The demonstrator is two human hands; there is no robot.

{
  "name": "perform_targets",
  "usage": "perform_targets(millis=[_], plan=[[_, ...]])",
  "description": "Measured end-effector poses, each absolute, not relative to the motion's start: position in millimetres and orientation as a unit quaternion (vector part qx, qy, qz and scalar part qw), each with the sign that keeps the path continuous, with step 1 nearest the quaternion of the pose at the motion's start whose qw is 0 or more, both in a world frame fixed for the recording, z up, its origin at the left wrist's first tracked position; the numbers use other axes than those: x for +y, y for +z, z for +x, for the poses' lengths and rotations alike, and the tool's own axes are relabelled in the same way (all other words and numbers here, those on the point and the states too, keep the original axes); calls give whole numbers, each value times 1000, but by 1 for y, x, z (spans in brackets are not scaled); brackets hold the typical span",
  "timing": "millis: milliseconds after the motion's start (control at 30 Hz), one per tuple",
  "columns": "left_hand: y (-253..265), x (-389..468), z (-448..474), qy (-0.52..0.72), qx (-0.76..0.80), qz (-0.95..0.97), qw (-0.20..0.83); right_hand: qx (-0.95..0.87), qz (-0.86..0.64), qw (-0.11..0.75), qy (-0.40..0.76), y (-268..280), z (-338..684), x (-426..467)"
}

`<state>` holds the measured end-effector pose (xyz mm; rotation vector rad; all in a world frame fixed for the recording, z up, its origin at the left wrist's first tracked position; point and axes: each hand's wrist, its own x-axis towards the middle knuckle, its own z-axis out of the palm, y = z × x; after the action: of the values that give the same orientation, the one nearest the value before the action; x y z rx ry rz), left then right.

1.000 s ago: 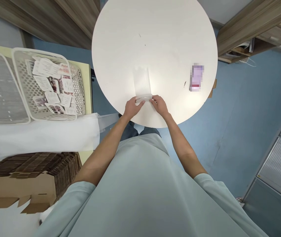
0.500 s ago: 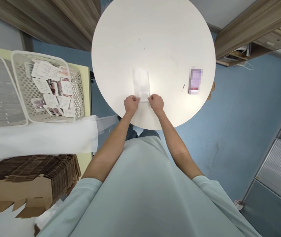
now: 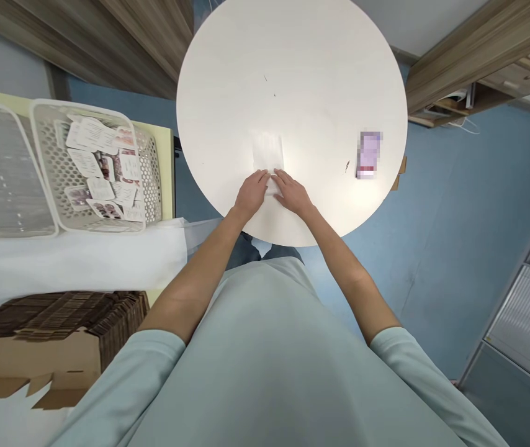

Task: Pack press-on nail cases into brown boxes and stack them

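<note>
A whitish, see-through plastic sleeve (image 3: 267,151) lies flat near the front edge of the round white table (image 3: 293,68). My left hand (image 3: 252,194) rests on its near left part with the fingers stretched forward. From the other side, my right hand (image 3: 291,191) lies on the near right part, fingers also extended. The fingertips of both hands almost meet over the sleeve. They cover much of its near end, so what lies beneath them is hidden.
A blurred purple item (image 3: 368,154) lies on the table's right side. To the left stand a white perforated basket (image 3: 151,167) of small labelled packs, a white sheet roll (image 3: 83,261) and stacked brown cardboard (image 3: 74,316). Wooden cabinets (image 3: 470,59) stand at the upper right.
Both hands have gone from pinching the sleeve's near corners to lying on it with fingers extended. They have moved inward and slightly forward, closer together.
</note>
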<state>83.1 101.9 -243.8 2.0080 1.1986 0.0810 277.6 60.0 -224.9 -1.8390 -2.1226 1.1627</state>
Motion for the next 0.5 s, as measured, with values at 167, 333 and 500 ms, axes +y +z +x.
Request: perform_targets(millis=[167, 333, 500], plan=[[-230, 70, 69, 20, 458, 801, 384, -698, -603, 56, 383, -227, 271, 22], [-212, 20, 47, -8, 449, 797, 404, -710, -583, 56, 391, -219, 264, -36], [-210, 4, 35, -13, 474, 778, 412, -710, -584, 60, 389, -217, 266, -47]])
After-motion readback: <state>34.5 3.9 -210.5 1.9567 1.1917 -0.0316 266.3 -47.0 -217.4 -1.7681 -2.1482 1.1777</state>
